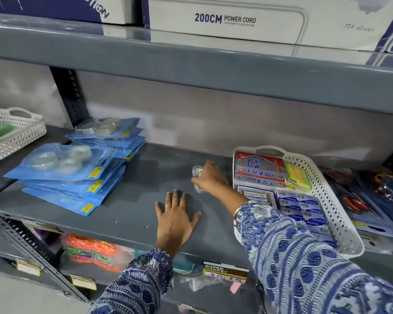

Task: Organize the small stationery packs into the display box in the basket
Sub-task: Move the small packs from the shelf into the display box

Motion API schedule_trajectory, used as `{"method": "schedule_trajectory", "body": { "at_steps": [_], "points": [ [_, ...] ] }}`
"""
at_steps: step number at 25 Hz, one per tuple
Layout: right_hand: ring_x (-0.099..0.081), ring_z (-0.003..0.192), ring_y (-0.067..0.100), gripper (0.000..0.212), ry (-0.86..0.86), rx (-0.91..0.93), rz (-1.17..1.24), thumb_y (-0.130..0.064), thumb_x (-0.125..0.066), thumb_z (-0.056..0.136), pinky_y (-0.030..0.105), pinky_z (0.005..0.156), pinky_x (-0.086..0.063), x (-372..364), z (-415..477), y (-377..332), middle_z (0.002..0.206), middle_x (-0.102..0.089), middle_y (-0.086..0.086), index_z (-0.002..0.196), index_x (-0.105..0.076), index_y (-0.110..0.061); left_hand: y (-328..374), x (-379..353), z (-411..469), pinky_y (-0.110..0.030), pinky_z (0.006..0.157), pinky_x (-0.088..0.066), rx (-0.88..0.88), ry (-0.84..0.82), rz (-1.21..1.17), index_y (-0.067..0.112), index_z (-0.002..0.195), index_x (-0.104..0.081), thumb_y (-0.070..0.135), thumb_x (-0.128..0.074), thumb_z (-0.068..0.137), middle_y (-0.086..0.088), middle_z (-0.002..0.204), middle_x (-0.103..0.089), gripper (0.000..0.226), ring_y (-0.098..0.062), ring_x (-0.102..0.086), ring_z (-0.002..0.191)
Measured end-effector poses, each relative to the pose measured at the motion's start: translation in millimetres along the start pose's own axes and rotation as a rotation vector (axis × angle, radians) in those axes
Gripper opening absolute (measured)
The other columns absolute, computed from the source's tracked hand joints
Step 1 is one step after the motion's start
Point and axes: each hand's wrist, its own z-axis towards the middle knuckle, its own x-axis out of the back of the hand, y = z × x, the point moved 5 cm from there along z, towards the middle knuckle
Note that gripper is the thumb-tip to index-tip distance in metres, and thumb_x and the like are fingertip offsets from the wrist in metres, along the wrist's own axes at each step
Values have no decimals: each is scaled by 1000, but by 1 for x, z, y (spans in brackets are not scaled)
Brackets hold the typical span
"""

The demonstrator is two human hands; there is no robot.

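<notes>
Stationery packs (197, 177) are bunched in your right hand (210, 177), which grips a small handful of them just left of the white basket (340, 214), low over the grey shelf (132, 200). How many you hold is hard to tell, since the fingers cover most of them and the view is blurred there. Your left hand (176, 215) lies flat and spread on the shelf, left of the basket and nearer you than the right hand, holding nothing.

Inside the basket, the display box (256, 196) sits at its left side, with one pack visible in it. Blue packs (301, 208) lie in rows to its right, and red-and-grey boxes (259, 166) and coloured sticky notes (297, 175) fill the far end.

The main risk is your handful: a loose clump could slip and scatter on the shelf as you lift it over the basket's wall. The display box looks narrow, so packs pushed in together could jam, tilt or land among the blue packs instead. Your right sleeve (304, 257) lies across the basket's near left corner and could drag it or sweep goods out.
</notes>
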Motion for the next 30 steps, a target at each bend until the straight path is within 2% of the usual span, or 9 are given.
{"method": "schedule_trajectory", "body": {
  "at_steps": [3,6,8,11,15,17,20,25,30],
  "points": [
    [-56,117,36,65,38,13,12,-30,-65,82,34,83,-48,32,-9,17,131,-54,18,132,-35,-3,-1,-2,0,-54,116,-11,-4,-11,12,18,146,-22,59,-30,90,-5,158,-17,70,-26,-10,146],
    [-58,112,33,58,34,24,75,-28,-66,82,29,73,-47,67,-21,41,124,-59,20,127,-46,1,1,-1,0,-54,115,-11,-20,-16,4,19,144,-26,58,-32,91,-5,157,-19,67,-27,-12,146],
    [-60,100,30,45,29,20,147,-24,-66,81,33,77,-47,86,-31,57,110,-63,18,118,-56,0,2,-1,-1,-54,115,-14,-54,-12,13,18,143,-30,55,-33,92,-5,156,-23,63,-30,-15,145],
    [-55,82,22,39,45,26,183,-17,-67,78,35,73,-46,111,-43,84,91,-57,10,112,-59,0,7,1,0,-54,114,-18,-98,-9,7,18,141,-34,50,-35,93,-6,153,-29,58,-30,-21,142],
    [-50,88,17,46,-96,84,-4,-9,-70,76,27,72,-39,110,-61,117,108,-60,15,120,-56,-2,30,0,-3,-52,115,-15,-137,-50,-28,21,141,-34,51,-37,92,-3,153,-28,58,-26,-20,143],
    [-55,97,19,51,-151,121,-98,-10,-71,76,31,82,-45,95,-66,132,123,-60,14,124,-53,-5,39,-5,-7,-52,115,-15,-160,-42,-10,20,139,-37,53,-35,91,-3,153,-28,58,-24,-21,143],
    [-55,118,25,55,-195,145,-157,-11,-70,76,33,95,-46,73,-68,147,133,-57,12,128,-51,-10,41,-6,-8,-54,113,-18,-164,-7,-11,18,134,-44,58,-23,83,-4,150,-35,68,-25,-26,141],
    [-47,127,25,62,-176,203,-251,-12,-68,77,35,105,-42,51,-66,139,138,-51,8,135,-48,-15,40,-8,-8,-54,115,-13,-157,-22,-2,20,137,-40,54,-31,89,-3,153,-30,59,-23,-21,143],
    [-47,120,27,58,-140,263,-383,-6,-62,81,37,92,-47,43,-65,139,127,-47,10,136,-49,-19,41,-3,-10,-55,112,-18,-154,-4,-18,18,134,-44,58,-23,83,-5,149,-37,67,-26,-28,140]
  ]
}}
